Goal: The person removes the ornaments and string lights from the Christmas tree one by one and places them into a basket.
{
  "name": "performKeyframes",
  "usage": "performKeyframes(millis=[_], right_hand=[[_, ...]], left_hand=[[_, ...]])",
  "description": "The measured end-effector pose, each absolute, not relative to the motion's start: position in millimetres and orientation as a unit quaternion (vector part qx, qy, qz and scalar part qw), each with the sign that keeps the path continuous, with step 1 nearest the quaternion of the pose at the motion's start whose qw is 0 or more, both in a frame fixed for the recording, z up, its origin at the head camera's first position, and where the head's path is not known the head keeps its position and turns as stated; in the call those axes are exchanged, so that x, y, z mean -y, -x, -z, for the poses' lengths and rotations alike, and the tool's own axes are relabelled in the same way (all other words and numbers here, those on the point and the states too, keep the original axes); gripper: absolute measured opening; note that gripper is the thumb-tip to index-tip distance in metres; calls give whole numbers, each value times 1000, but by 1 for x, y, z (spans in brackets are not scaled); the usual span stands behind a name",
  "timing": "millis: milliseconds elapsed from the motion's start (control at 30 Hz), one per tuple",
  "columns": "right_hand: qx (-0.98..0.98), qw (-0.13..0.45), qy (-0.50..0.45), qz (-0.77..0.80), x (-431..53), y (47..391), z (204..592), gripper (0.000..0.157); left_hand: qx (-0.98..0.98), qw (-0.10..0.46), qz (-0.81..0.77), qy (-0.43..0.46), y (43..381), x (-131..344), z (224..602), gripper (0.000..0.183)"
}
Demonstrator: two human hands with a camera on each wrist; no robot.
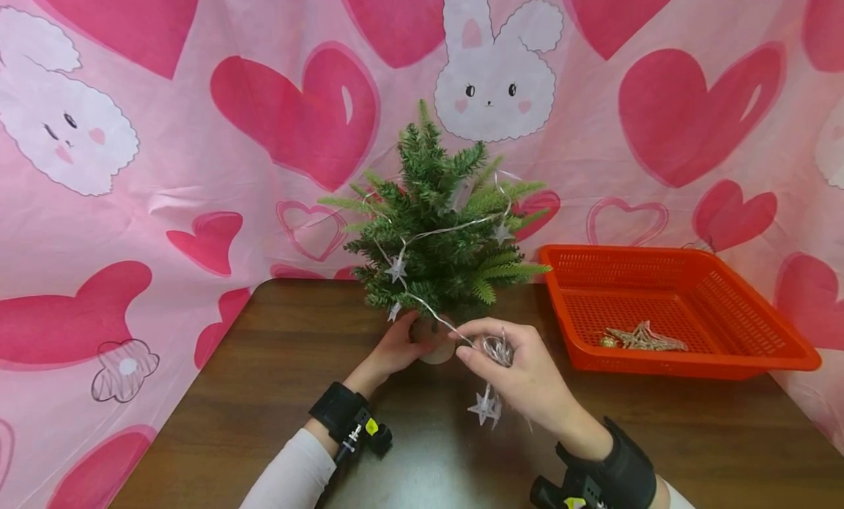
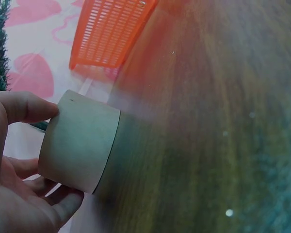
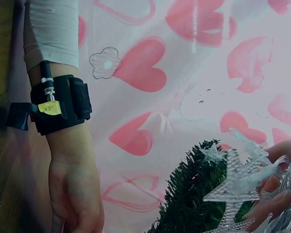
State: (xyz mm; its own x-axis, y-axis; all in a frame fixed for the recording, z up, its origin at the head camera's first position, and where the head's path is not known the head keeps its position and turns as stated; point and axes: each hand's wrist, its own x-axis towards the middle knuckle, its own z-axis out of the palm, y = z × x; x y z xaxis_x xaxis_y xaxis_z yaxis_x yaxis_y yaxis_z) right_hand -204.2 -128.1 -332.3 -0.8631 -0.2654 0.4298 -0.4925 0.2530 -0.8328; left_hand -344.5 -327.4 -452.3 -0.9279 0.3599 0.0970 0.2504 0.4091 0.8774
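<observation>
A small artificial Christmas tree (image 1: 435, 194) stands on the table on a pale round base (image 2: 80, 141). My left hand (image 1: 395, 348) grips this base, thumb on one side and fingers on the other in the left wrist view. In front of the tree, my right hand (image 1: 530, 373) holds a bundled string of clear star lights (image 1: 499, 350). From the bundle a strand runs up and across the branches, with a star light (image 1: 395, 269) hanging at the front left. Loose stars (image 3: 233, 184) dangle below the right hand.
An orange plastic basket (image 1: 699, 364) sits at the right of the wooden table (image 1: 297, 326). It contains a glittery gold star (image 1: 646, 338) and a small gold ball (image 1: 608, 342). Behind hangs a pink cloth (image 1: 198, 172) with hearts and rabbits.
</observation>
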Motion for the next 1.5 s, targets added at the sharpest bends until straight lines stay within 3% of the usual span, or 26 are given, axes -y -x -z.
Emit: performKeyframes(millis=[667, 967, 1367, 1500], right_hand=[[738, 169, -256, -601, 128, 202, 327, 11], [683, 220, -306, -626, 131, 203, 327, 15], [624, 147, -343, -687, 136, 204, 326, 20], [614, 129, -350, -696, 137, 206, 325, 24]], left_hand=[[-832, -36, -505, -224, 343, 323, 457, 64], [-828, -79, -495, -253, 344, 322, 458, 84], [-797, -83, -529, -281, 346, 323, 460, 91], [-796, -89, -527, -285, 348, 322, 462, 79]])
